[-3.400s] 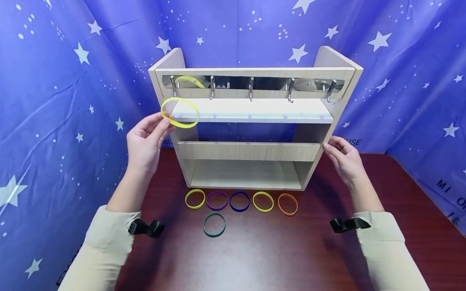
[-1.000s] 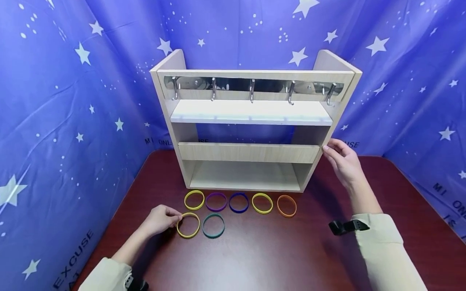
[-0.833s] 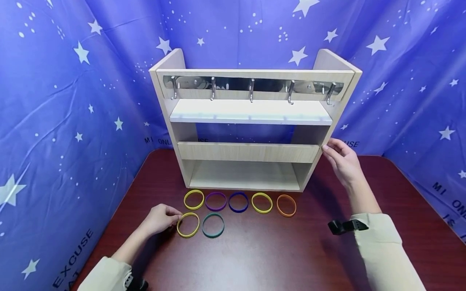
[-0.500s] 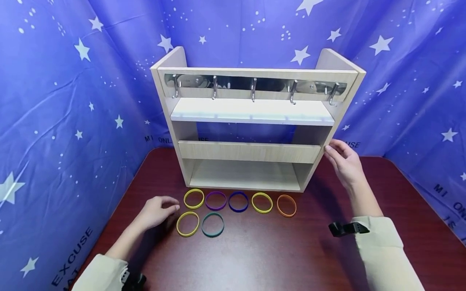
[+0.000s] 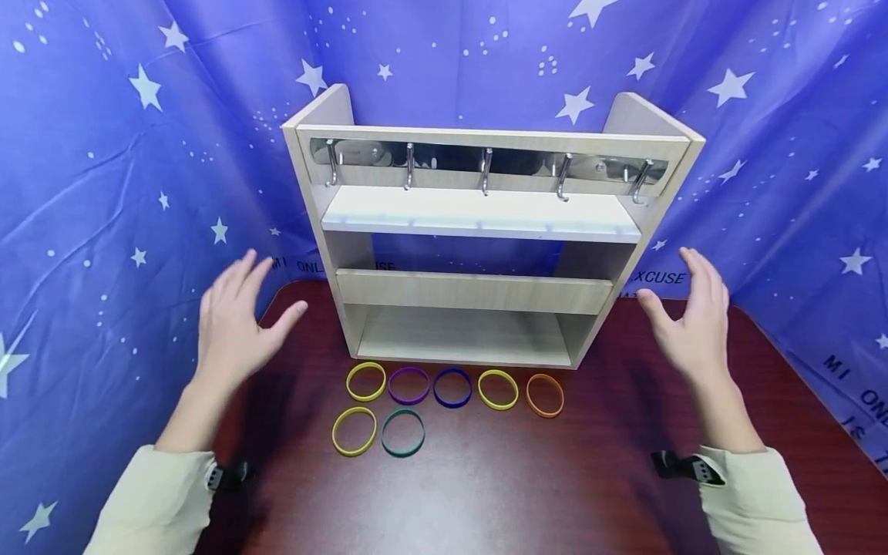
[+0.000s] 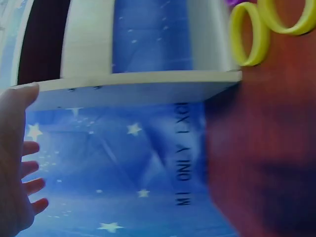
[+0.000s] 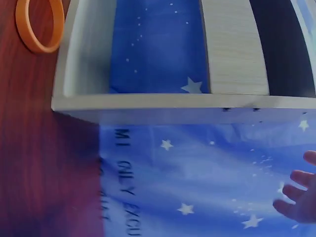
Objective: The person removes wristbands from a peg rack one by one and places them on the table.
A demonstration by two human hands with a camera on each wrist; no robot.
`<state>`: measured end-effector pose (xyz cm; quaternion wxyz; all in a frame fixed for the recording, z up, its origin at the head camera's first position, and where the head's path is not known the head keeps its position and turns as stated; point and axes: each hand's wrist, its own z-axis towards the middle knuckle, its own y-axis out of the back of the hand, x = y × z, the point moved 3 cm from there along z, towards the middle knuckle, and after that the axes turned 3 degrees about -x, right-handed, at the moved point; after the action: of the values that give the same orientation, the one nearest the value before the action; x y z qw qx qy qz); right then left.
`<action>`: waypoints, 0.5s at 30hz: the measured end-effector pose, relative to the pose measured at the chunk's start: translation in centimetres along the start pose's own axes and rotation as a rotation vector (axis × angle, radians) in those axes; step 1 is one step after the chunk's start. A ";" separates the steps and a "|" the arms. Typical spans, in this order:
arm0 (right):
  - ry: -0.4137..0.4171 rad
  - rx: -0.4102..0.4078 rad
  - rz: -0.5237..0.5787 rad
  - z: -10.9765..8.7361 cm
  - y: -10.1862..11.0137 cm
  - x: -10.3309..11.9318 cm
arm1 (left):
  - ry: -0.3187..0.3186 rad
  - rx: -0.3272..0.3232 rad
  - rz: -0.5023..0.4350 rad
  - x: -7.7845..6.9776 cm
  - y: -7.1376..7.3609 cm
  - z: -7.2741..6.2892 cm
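Observation:
My left hand (image 5: 232,331) hovers to the left of the wooden shelf rack (image 5: 472,291), fingers spread and holding nothing. On the other side my right hand (image 5: 694,331) is raised beside the rack, also spread and apart from it. Just in front of the rack lies a row of silicone wristbands: a yellow wristband (image 5: 348,385), a purple wristband (image 5: 391,389), a blue wristband (image 5: 436,391), another yellow wristband (image 5: 480,391) and an orange wristband (image 5: 529,397). Nearer to me lie a third yellow wristband (image 5: 335,436) and a green wristband (image 5: 384,436).
A metal strip with several hooks (image 5: 487,171) runs along the rack's top front, and nothing hangs on them. The rack stands on a dark red table (image 5: 486,493). Behind and beside it hangs a blue curtain (image 5: 458,62) with white stars.
My left hand lowered a yellow wristband from near the leftmost hook to the table beside the green one, released it and rose away. My right hand has left the rack's side.

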<state>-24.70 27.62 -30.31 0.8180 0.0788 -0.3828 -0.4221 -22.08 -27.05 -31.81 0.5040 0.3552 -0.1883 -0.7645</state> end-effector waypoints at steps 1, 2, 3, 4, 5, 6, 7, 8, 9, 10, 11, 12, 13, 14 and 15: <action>0.032 0.007 -0.019 0.2 0.2 0.2 | -0.007 -0.013 0.016 -0.1 0.4 0.6; 0.047 0.019 -0.041 0.4 0.3 0.4 | -0.013 -0.020 0.034 -0.2 0.7 1.2; 0.049 0.038 -0.064 0.6 0.3 0.5 | -0.017 -0.018 0.054 -0.3 1.0 1.7; 0.046 0.060 -0.093 0.8 0.3 0.6 | -0.016 -0.010 0.072 -0.4 1.3 2.3; 0.036 0.088 -0.126 1.1 0.3 0.7 | -0.012 0.004 0.091 -0.5 1.5 2.7; 0.027 0.118 -0.157 1.3 0.2 0.8 | -0.007 0.021 0.110 -0.6 1.7 3.2; 0.020 0.151 -0.187 1.5 0.0 0.8 | 0.001 0.041 0.129 -0.6 1.9 3.5; 0.016 0.184 -0.216 1.7 -0.2 0.8 | 0.010 0.066 0.148 -0.6 2.0 3.8; 0.018 0.217 -0.241 1.9 -0.4 0.8 | 0.020 0.092 0.169 -0.6 2.1 4.0; 0.021 0.249 -0.263 2.1 -0.6 0.8 | 0.029 0.117 0.190 -0.5 2.2 4.2; 0.025 0.282 -0.281 2.3 -0.8 0.8 | 0.037 0.138 0.210 -0.4 2.1 4.3; 0.028 0.314 -0.295 2.4 -1.0 0.7 | 0.045 0.159 0.227 -0.3 2.1 4.3; 0.032 0.341 -0.309 2.5 -1.2 0.6 | 0.051 0.178 0.244 -0.1 2.0 4.3; 0.037 0.364 -0.318 2.6 -1.4 0.6 | 0.057 0.193 0.256 0.1 1.9 4.1; 0.040 0.386 -0.326 2.6 -1.6 0.5 | 0.063 0.207 0.266 0.2 1.7 3.9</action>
<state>-27.36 26.73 -28.96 0.7164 0.3026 -0.4221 -0.4659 -23.96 -28.24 -28.15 0.5669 0.4008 -0.2956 -0.6561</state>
